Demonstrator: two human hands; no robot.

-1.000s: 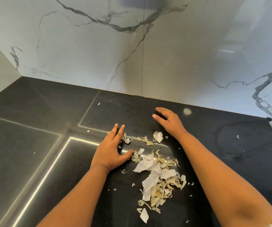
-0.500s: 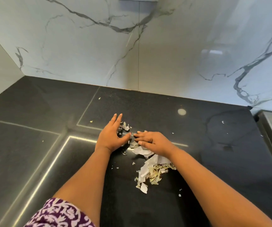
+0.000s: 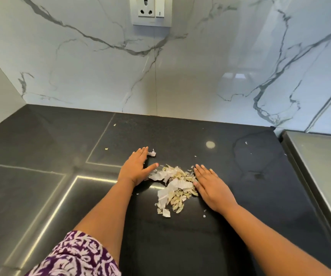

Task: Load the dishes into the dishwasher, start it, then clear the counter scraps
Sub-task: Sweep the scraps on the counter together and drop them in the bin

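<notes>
Bright, even daylight fills the scene. The glossy marble wall carries a soft window glare at right, the dark bench mirrors bright lines, and wide-angle distortion bends the edges.

The right hand, which reached far back on the counter a second ago and then lay over the scraps, now rests flat at the right edge of the scrap pile. The pile is tighter, gathered between both hands. The left hand sits slightly farther left, one torn piece beside its fingertips.
</notes>
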